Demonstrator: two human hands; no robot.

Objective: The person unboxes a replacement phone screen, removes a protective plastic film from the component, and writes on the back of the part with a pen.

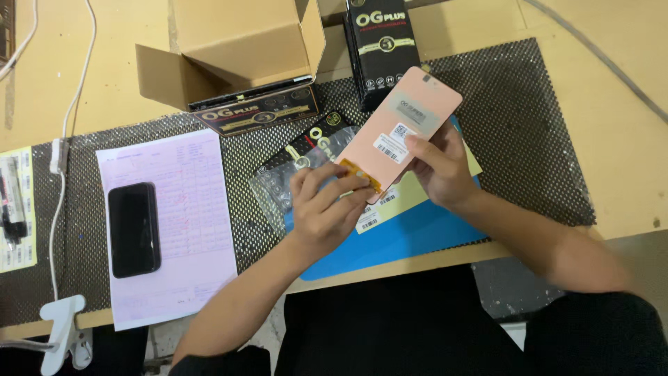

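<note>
Both of your hands are closed on one pink phone display panel, held tilted above the blue work mat near the front edge of the desk. Your right hand grips the panel along its right edge, thumb laid on the back face just below the white barcode stickers. Your left hand pinches the orange flex cable at the panel's lower end, fingertips touching it. Under the panel lie a yellow sheet and a clear plastic sleeve with a black printed header, both partly hidden. A black mesh mat covers the desk beneath the blue one. Behind the panel stands a black product box, beside an open cardboard carton holding another black box. Well to the left, a dark smartphone rests face up on a pink paper form. A white cable runs along the far left.
</note>
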